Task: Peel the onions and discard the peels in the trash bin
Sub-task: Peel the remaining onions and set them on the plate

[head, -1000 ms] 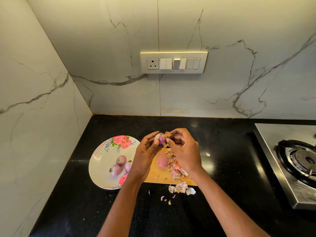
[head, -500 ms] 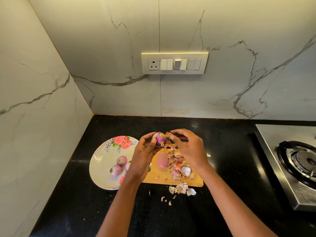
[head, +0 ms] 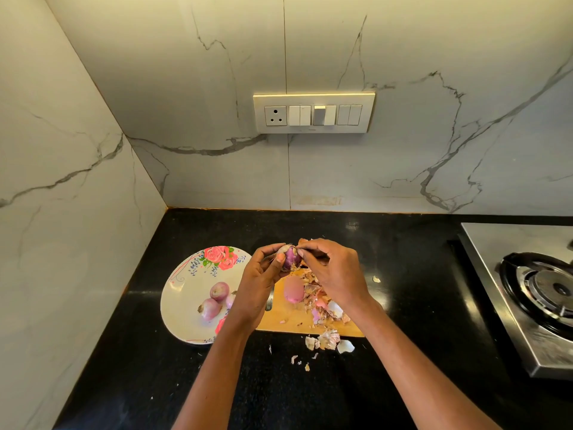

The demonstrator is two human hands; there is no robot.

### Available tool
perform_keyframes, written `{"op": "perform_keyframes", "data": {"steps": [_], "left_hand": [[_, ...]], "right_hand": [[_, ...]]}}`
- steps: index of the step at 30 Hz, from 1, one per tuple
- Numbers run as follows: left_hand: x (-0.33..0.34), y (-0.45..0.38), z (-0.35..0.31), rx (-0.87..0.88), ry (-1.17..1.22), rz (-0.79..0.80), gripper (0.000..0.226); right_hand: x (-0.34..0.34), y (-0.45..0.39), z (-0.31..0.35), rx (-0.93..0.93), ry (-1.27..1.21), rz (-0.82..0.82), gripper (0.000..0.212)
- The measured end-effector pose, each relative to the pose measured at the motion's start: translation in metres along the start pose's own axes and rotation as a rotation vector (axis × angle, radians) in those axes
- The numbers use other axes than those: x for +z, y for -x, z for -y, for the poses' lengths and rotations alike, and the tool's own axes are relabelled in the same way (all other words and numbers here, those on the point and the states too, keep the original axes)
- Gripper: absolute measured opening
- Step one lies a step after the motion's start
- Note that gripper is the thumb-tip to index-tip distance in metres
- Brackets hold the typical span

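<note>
Onion (head: 290,257): purple, partly skinned, held above the cutting board (head: 279,324).
Left hand (head: 259,285): grip curled round the onion.
Right hand (head: 336,274): fingertips pinch skin at its top.
Peels (head: 325,308): heaped on the board, some on the black worktop (head: 403,274).
Plate (head: 183,302): left, with unpeeled onions (head: 215,299).

White marble-veined walls (head: 434,72), switch panel (head: 313,113), black countertop (head: 403,305), steel stove (head: 533,293) at right.

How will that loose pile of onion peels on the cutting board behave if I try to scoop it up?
The peels look thin, dry and curled, so probably very light and floppy. They lie in separate flakes, some already off the cutting board on the counter, so a scoop likely scatters more. Pinched, they may crumble.
</note>
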State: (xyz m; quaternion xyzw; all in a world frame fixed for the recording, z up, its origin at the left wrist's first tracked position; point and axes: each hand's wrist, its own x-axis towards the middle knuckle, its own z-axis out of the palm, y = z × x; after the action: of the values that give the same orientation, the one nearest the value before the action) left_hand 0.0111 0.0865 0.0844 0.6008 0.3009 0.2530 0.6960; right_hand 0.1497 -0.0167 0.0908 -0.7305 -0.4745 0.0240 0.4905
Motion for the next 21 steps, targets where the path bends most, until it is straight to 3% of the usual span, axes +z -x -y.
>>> {"op": "perform_keyframes", "data": {"steps": [14, 21], "left_hand": [[-0.0012, 0.0001, 0.0005, 0.039, -0.109, 0.023, 0.030], [0.0024, 0.0009, -0.0001, 0.047, -0.087, 0.001, 0.036]], "right_hand": [[-0.0014, 0.0033, -0.0002, 0.005, -0.035, 0.012, 0.019], [-0.0019, 0.0026, 0.0015, 0.182, -0.197, 0.054, 0.024]]}}
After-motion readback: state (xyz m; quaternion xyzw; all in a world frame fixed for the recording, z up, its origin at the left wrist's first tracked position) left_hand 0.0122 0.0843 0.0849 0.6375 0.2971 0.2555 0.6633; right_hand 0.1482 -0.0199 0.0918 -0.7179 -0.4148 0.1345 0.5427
